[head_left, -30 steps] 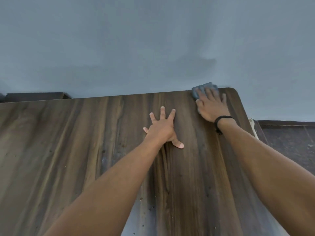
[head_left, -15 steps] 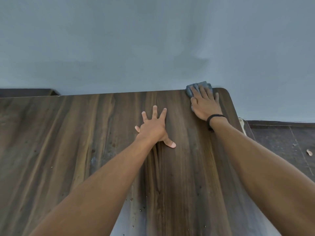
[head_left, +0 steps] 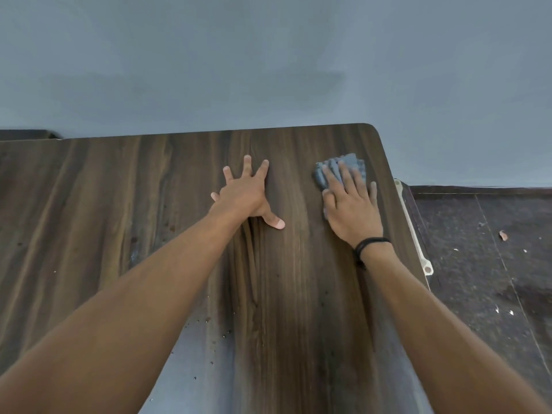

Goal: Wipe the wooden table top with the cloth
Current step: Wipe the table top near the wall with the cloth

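My right hand (head_left: 352,207) flat on the cloth (head_left: 349,160), fingers straight; my left hand (head_left: 245,195) empty, splayed on the table (head_left: 119,204).

The table top (head_left: 298,294) is dark streaked wood grain, smooth with a faint sheen near; the cloth (head_left: 328,171) is grey-blue, ribbed, matt fabric; the wall (head_left: 268,70) is matt.

Dark brown table top (head_left: 119,219), streaked far to near with black and tan grain, paler tan at left, washed grey-white by glare at near edge. Dark specks (head_left: 206,319) near. Grey-blue cloth (head_left: 357,162), patterned in small raised squares. Flat blue-grey wall (head_left: 268,70) beyond. Black wristband (head_left: 372,242). Cream bracket (head_left: 413,231) at right. Dull brown-black floor (head_left: 493,249), flecked white.
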Available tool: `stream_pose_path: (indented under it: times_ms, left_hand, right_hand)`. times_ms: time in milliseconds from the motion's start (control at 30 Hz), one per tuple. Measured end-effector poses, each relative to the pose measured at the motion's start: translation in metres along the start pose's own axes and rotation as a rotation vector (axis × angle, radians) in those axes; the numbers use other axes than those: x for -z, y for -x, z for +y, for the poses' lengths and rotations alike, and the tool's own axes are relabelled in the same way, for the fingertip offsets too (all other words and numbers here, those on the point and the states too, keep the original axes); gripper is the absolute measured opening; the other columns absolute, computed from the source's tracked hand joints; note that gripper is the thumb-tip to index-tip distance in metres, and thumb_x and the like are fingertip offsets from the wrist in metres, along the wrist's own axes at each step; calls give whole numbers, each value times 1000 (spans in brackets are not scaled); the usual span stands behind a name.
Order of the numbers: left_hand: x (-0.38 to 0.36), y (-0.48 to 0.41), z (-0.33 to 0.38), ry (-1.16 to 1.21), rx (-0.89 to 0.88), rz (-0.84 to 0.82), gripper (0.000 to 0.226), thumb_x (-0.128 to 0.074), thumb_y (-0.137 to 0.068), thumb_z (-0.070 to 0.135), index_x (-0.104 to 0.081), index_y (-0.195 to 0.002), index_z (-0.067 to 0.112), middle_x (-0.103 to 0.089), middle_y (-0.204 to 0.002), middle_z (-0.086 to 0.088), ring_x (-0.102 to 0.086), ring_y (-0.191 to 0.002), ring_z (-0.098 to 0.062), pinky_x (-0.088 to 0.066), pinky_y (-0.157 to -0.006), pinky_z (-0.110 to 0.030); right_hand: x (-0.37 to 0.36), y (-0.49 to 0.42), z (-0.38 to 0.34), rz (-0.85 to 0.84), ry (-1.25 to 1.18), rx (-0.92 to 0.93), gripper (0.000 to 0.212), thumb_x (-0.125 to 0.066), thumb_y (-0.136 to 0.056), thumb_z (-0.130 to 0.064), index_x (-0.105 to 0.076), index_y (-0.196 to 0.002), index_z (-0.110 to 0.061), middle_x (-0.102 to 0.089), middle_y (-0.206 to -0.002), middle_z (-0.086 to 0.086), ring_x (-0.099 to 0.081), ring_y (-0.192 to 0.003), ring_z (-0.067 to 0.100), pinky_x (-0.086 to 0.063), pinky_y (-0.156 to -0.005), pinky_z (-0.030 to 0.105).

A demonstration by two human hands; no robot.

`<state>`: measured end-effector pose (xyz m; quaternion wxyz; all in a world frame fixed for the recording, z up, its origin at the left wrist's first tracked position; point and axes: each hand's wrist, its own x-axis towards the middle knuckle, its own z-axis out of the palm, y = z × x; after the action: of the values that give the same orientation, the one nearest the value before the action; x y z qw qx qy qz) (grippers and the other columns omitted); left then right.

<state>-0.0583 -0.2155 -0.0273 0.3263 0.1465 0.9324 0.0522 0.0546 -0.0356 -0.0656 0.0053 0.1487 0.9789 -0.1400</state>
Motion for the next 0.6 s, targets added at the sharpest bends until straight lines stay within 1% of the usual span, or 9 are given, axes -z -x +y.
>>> stream_pose_path:
  times_ms: [33, 133, 167, 267, 333, 400, 500, 533, 600]
  left_hand:
    - [0, 1, -1, 5, -5, 2, 152, -90, -43, 58, 16, -150, 42, 31, -157, 10, 20, -145, -41, -17, -104, -76]
    - [-3, 4, -4, -30, -50, 10, 148, -87, -47, 61, 14, -152, 38, 27, -159, 6, 18, -145, -42, -18, -110, -71]
    - [-3, 6, -8, -46, -73, 2, 146, -85, -49, 63, 14, -152, 37, 26, -159, 5, 18, -145, -42, -17, -111, -69]
    - [-2, 12, -23, -111, -99, -60, 146, -85, -50, 63, 18, -151, 38, 29, -158, 6, 21, -144, -41, -15, -114, -65]
    - [-2, 15, -25, -178, -105, -76, 149, -87, -49, 60, 22, -149, 38, 31, -157, 6, 21, -144, -41, -17, -114, -64]
    - [-3, 16, -23, -205, -119, -64, 150, -88, -50, 57, 22, -150, 37, 31, -157, 4, 20, -144, -42, -18, -113, -65]
    - [-2, 15, -22, -202, -106, -49, 151, -89, -49, 56, 22, -150, 36, 31, -157, 4, 19, -144, -43, -19, -113, -66]
    - [-3, 15, -22, -205, -98, -50, 152, -89, -48, 57, 22, -150, 36, 30, -157, 4, 18, -144, -43, -19, -113, -65]
    - [-4, 14, -21, -206, -102, -40, 152, -89, -47, 58, 21, -150, 37, 29, -158, 4, 17, -145, -43, -19, -113, -64]
  right_hand:
    - [-3, 7, -3, 19, -5, -50, 56, -26, -105, -37, -11, -159, -37, -6, -168, -1, -1, -155, 22, -2, -122, 55]
    - [-13, 32, -12, -5, 41, 103, 56, -23, -105, -41, -6, -158, -42, -4, -168, -6, 0, -155, 19, 1, -122, 51]
    - [-11, 33, -7, -13, 35, 107, 56, -23, -105, -41, -6, -158, -43, -4, -168, -7, -1, -154, 17, 2, -122, 51]
    - [-6, 24, -7, 37, -3, -69, 55, -23, -105, -40, -11, -159, -39, -5, -168, -2, -1, -155, 22, 1, -122, 53]
    - [-13, 32, -20, 32, 32, 19, 55, -22, -105, -41, -12, -159, -38, -6, -168, -1, -1, -155, 23, 4, -121, 50]
    - [-11, 30, -19, -3, 31, 83, 54, -22, -105, -42, -13, -158, -41, -9, -168, -5, -3, -155, 19, 5, -121, 51]
    - [3, -21, -20, -9, -45, -102, 54, -22, -106, -43, -12, -159, -39, -4, -169, -2, 2, -155, 22, 4, -122, 53]
    - [0, -34, -30, -41, -36, -92, 55, -21, -106, -44, -9, -160, -37, -1, -169, 0, 4, -155, 24, 4, -122, 52]
    - [-8, -44, -46, -88, 27, 67, 55, -18, -107, -45, -6, -160, -36, 2, -169, -1, 5, -155, 24, 5, -121, 50]
